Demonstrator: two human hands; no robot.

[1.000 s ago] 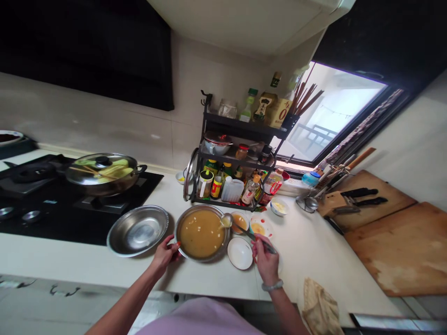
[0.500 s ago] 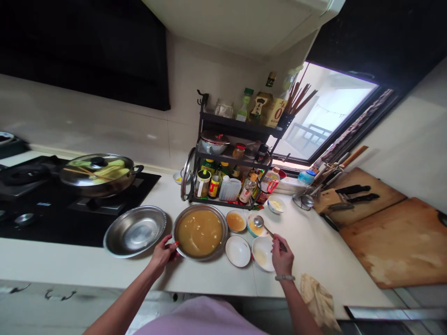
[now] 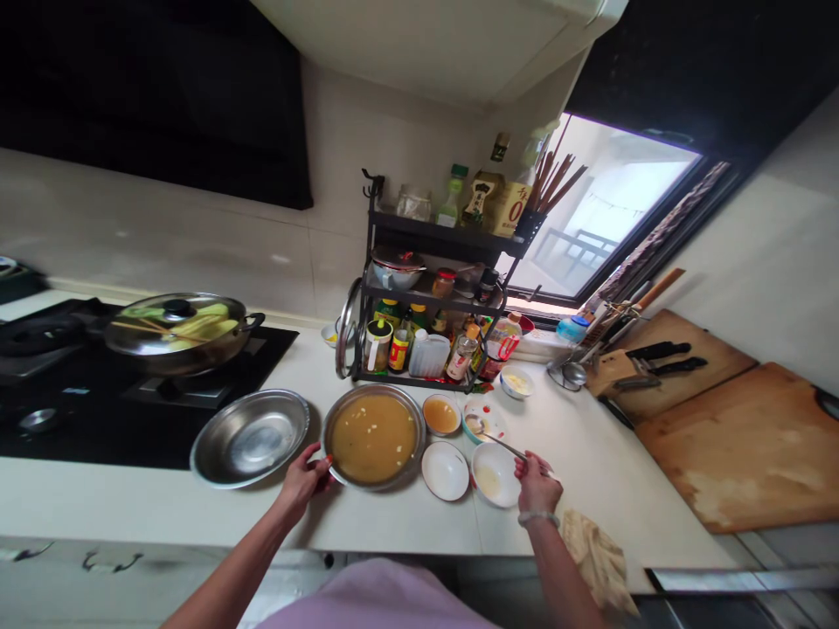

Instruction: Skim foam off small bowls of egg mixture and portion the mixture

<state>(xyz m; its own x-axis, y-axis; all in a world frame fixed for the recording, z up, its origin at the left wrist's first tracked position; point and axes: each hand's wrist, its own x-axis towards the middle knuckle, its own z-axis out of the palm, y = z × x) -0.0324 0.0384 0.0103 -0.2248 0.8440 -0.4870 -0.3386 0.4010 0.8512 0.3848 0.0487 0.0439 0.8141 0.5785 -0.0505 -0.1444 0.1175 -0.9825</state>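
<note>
My left hand (image 3: 308, 478) grips the near left rim of a steel basin (image 3: 377, 486) filled with brown liquid and a few pale bits. In my closed right hand (image 3: 538, 485) is a metal spoon (image 3: 506, 446) by its handle. The spoon's head lies inside a small bowl with red marks (image 3: 502, 426). Just in front of it stands a white bowl (image 3: 509, 496) with a little pale residue. Beside that sits a small white dish (image 3: 446, 472). A small bowl of orange-brown liquid (image 3: 441, 415) stands between the basin and the red-marked bowl.
An unfilled steel basin (image 3: 204, 445) stands left, near a lidded pan (image 3: 183, 349) on the black stove (image 3: 150, 428). Behind is a rack (image 3: 446, 225) of bottles and jars. To the right are a bowl of chopped pieces (image 3: 516, 383), a cloth (image 3: 593, 555), knives (image 3: 682, 367) and cutting boards (image 3: 734, 454).
The spoon's head has gone down into the red-marked bowl, and my right hand has shifted slightly right and down. My left hand stays on the basin's rim.
</note>
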